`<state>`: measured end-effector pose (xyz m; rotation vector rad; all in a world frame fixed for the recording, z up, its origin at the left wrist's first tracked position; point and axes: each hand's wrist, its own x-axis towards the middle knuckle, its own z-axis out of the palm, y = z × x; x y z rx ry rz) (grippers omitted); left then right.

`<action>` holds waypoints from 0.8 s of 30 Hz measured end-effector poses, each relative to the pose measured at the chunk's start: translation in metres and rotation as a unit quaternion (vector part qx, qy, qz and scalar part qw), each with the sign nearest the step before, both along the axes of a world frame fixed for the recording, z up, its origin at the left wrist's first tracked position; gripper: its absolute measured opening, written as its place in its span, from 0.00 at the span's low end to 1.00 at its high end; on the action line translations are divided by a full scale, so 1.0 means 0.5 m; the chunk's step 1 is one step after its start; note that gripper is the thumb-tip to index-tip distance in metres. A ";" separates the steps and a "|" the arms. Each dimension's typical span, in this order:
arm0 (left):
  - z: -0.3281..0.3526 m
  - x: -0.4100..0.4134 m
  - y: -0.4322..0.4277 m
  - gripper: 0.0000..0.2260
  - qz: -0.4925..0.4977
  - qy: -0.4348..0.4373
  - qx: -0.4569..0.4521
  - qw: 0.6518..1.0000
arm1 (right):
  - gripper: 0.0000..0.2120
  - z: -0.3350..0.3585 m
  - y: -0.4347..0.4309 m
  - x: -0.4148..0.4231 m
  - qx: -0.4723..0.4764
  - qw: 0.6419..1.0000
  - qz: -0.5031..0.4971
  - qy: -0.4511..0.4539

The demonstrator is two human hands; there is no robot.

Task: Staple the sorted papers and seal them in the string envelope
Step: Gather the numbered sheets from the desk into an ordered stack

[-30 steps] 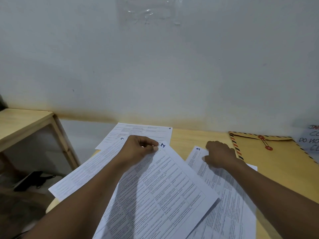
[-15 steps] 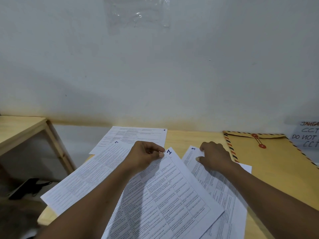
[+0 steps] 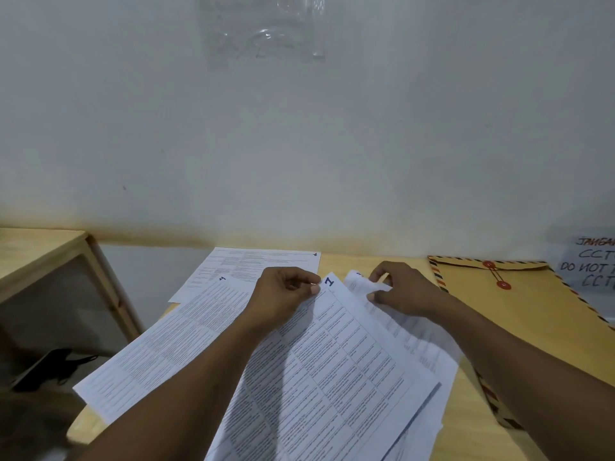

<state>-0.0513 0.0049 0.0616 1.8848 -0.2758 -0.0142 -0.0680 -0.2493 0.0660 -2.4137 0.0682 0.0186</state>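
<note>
Several printed sheets lie on a wooden table (image 3: 372, 264). My left hand (image 3: 283, 294) pinches the top corner of the sheet marked 1 (image 3: 339, 371). To its right, my right hand (image 3: 402, 291) pinches the top edge of the sheet marked 3 (image 3: 412, 337) and curls that edge up off the table. The sheet marked 4 (image 3: 166, 344) lies flat under my left forearm, and a further sheet (image 3: 266, 261) lies behind it by the wall. The brown string envelope (image 3: 532, 314), with red buttons and a striped border, lies flat at the right. No stapler is in view.
A white wall rises just behind the table. A handwritten paper sign (image 3: 592, 264) leans at the far right. A lower wooden side table (image 3: 40, 251) stands at the left, with a dark object (image 3: 46, 367) on the floor below it.
My right hand has gone from pressing flat on sheet 3 to pinching and lifting its top edge. My left hand keeps its pinch on sheet 1.
</note>
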 end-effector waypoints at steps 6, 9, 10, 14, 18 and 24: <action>0.021 0.009 -0.015 0.04 0.031 -0.022 -0.013 0.999 | 0.13 0.052 0.018 -0.015 0.211 0.976 0.049 -0.001; 0.023 0.012 -0.018 0.03 0.044 -0.036 -0.019 0.998 | 0.12 0.057 0.027 -0.024 0.239 0.970 0.038 -0.029; 0.023 0.013 -0.019 0.03 0.048 -0.043 -0.016 0.998 | 0.11 0.057 0.029 -0.027 0.244 0.968 0.033 -0.040; 0.025 0.010 -0.026 0.03 0.077 -0.069 -0.005 0.995 | 0.09 0.050 0.035 -0.033 0.262 0.962 0.029 -0.064; 0.026 0.007 -0.034 0.04 0.091 -0.080 -0.004 0.993 | 0.08 0.049 0.050 -0.044 0.302 0.950 0.044 -0.067; 0.027 0.005 -0.031 0.05 0.095 -0.067 -0.019 0.993 | 0.09 0.040 0.059 -0.042 0.308 0.948 0.031 -0.075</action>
